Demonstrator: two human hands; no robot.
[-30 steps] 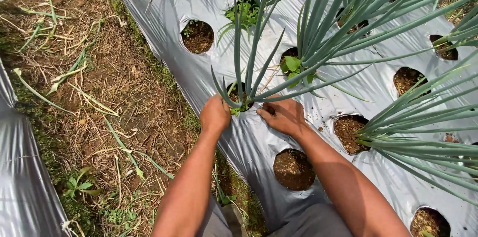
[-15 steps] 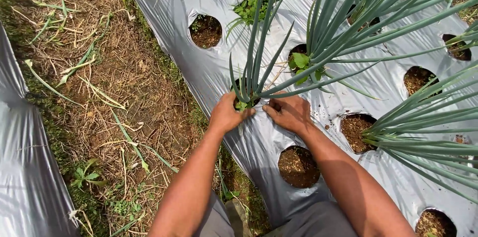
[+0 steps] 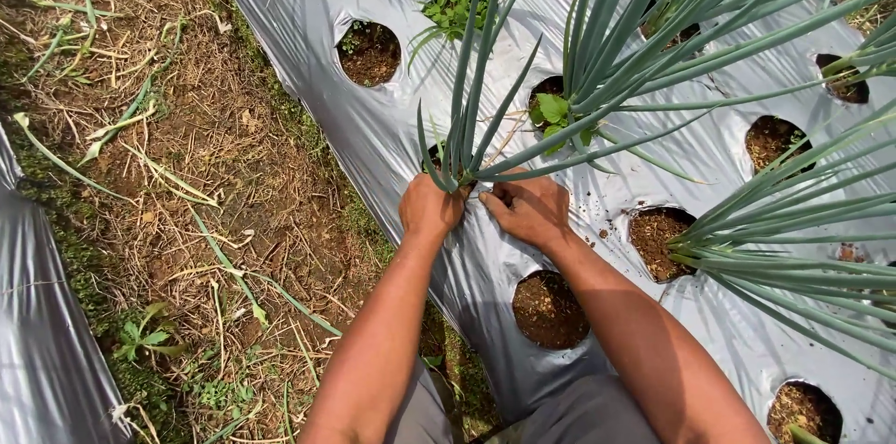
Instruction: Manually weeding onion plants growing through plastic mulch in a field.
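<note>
Silver plastic mulch sheeting (image 3: pixel 373 117) covers a raised garden bed that runs diagonally across the view, punched with round planting holes showing dark soil. To the left of the bed lies a path of dry straw and scattered weeds (image 3: pixel 187 183), and another strip of silver sheeting (image 3: pixel 37 341) shows at the far left edge.

Two bare forearms reach up from the bottom of the frame. Both hands meet at the base of a green onion clump (image 3: pixel 464 117), which grows from a hole at the near edge of the bed. Its long, tubular blue-green leaves rise from that hole and fan upward and away from the person, so the plant's long axis points from the hands toward the top of the picture.

The left hand (image 3: pixel 429 209) is curled closed around the left side of the clump's base, fingers wrapped on the stalks. The right hand (image 3: pixel 530 211) sits just beside it, touching the right side of the same base, fingers bent inward; whether they grip a stalk or only press against it cannot be told. Both hands are equally near the plant.

An empty soil hole (image 3: pixel 548 310) lies just below the right wrist. A larger onion plant (image 3: pixel 653 61) spreads across the upper right, with small broad-leaved weeds (image 3: pixel 557 112) at its base.
</note>
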